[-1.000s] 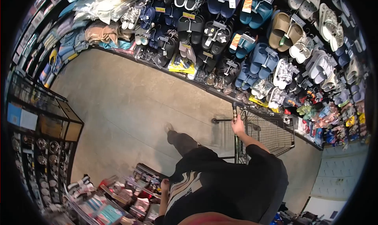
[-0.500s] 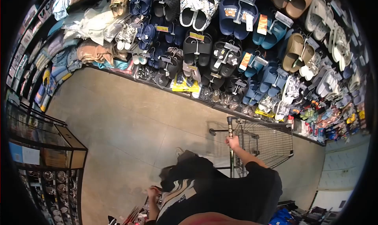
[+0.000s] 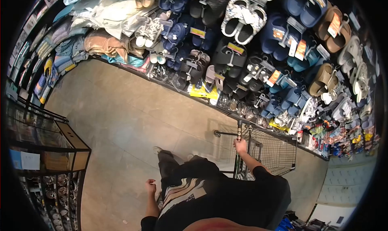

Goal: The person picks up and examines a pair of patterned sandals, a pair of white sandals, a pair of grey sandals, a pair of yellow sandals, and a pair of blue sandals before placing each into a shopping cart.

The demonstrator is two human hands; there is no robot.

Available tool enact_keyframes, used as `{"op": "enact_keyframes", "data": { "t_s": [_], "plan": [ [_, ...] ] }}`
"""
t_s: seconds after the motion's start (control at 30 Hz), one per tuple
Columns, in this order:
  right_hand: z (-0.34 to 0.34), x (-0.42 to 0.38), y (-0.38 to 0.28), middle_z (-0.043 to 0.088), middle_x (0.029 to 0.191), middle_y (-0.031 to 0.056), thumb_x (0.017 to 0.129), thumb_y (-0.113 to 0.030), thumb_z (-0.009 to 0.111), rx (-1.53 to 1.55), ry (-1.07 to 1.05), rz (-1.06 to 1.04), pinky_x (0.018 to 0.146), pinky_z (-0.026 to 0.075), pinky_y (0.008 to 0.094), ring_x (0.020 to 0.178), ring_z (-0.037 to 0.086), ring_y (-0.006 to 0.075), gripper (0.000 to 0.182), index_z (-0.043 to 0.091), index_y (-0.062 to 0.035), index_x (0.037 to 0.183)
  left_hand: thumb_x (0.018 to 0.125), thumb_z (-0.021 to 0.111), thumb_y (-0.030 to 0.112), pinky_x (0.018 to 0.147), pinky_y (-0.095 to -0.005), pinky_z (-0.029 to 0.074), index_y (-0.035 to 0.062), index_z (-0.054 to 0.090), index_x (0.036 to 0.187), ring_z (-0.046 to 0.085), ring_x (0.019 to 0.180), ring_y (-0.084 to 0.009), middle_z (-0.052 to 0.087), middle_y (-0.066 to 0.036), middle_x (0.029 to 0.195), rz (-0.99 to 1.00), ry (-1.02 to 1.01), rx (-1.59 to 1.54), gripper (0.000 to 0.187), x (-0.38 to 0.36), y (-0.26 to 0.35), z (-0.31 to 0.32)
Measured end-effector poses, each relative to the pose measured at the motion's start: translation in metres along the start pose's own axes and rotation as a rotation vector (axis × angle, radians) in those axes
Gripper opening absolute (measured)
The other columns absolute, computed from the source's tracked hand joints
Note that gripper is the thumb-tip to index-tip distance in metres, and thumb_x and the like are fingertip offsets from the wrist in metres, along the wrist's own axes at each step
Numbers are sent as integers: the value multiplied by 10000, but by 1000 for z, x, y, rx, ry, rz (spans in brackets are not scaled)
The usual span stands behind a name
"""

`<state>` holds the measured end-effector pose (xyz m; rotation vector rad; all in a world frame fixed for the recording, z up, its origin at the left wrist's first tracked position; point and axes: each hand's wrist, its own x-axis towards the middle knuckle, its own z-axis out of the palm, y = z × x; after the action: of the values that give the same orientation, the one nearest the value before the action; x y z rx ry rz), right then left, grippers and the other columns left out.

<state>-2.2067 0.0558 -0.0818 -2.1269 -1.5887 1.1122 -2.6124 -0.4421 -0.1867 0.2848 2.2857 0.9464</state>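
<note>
A: What do the hands do?

B: The right hand [image 3: 240, 145] is wrapped tight round the bar of the cart [image 3: 270, 150]. The cart is just in front of the person, on the right, close to the shoe wall [image 3: 258, 57]. The left hand [image 3: 150, 187] hangs by the side, fingers curled in a loose fist, holding nothing.

A: How do you push well with one hand?

B: I think you keep the grip firm and push straight. A cart held at one end of the bar may swing, and the shoe wall is near.

A: What is the floor like?

B: The floor [image 3: 121, 109] is smooth and tan. Folded clothes [image 3: 101, 43] sit on shelves to the far left. A black rack [image 3: 48, 142] stands on the left.
</note>
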Motion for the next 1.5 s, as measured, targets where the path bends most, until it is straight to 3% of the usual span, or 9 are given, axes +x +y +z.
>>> {"op": "enact_keyframes", "data": {
  "t_s": [0.23, 0.6, 0.67, 0.73, 1.0, 1.07, 1.1, 1.27, 1.5],
  "plan": [
    [48, -32, -99, 732, 991, 212, 840, -443, 632, -424, 214, 84, 869, 537, 502, 961, 694, 401, 452, 713, -41, 1030, 635, 542, -146, 746, -323, 510, 61, 693, 922, 650, 836, -211, 673, -70, 885, -190, -77, -145, 385, 70, -23, -63],
    [141, -59, -164, 729, 1002, 231, 880, -405, 622, -501, 194, 73, 829, 551, 483, 955, 702, 382, 435, 705, 16, 949, 777, 628, -100, 556, -260, 461, 49, 642, 871, 584, 639, -125, 652, -34, 762, -296, -77, -383, 177, 171, 27, -169],
    [154, -20, -126, 734, 973, 222, 930, -345, 578, 35, -329, 79, 747, 557, 452, 892, 713, 339, 424, 698, 36, 787, 793, 632, -81, 541, -265, 460, 52, 645, 861, 577, 616, -124, 650, -33, 738, -314, -56, -396, 150, 179, 31, -179],
    [157, -23, -151, 723, 980, 233, 974, -301, 565, 128, -451, 140, 728, 549, 412, 909, 705, 286, 451, 697, 31, 698, 809, 637, -63, 526, -271, 458, 56, 649, 851, 570, 592, -123, 647, -32, 714, -328, -35, -409, 126, 187, 30, -183],
    [177, -10, -246, 621, 1365, 19, 1008, -393, 589, 108, -1378, 608, 949, 458, 285, 1250, 565, 155, 418, 641, -119, 1319, 783, 748, -11, 533, -295, 489, 50, 711, 786, 640, 615, -141, 724, -67, 731, -262, -233, -199, 72, 211, 17, -211],
    [168, -26, -298, 608, 1375, 74, 1018, -295, 575, 98, -1743, 0, 1050, 429, 320, 1277, 548, 158, 498, 540, -2, 1420, 771, 775, 25, 568, -304, 512, 49, 724, 791, 653, 633, -149, 729, -66, 741, -228, -285, -33, 59, 227, 39, -230],
    [209, 6, -262, 497, 1494, -45, 1051, -292, 526, -153, -1686, 655, 994, 440, 254, 1327, 469, 82, 430, 553, -115, 1442, 771, 775, 25, 568, -304, 512, 49, 724, 791, 653, 633, -149, 729, -66, 741, -231, -279, -6, 59, 233, 45, -236],
    [257, 16, -273, 474, 1496, -15, 1074, -300, 472, -330, -1787, 634, 1156, 334, 320, 1418, 361, 100, 423, 532, -155, 1467, 713, 849, 109, 648, -298, 541, 28, 732, 801, 671, 680, -149, 727, -85, 751, -143, -342, 28, 167, 358, 26, -269],
    [296, 20, -319, 297, 1638, -20, 1071, -337, 482, -191, -2040, 514, 1212, 249, 409, 1507, 250, 185, 417, 550, -179, 1451, 739, 796, -34, 692, -301, 560, -19, 715, 780, 686, 748, -144, 732, -116, 813, -86, -324, -156, 92, 510, 174, -303]
  ]
}}
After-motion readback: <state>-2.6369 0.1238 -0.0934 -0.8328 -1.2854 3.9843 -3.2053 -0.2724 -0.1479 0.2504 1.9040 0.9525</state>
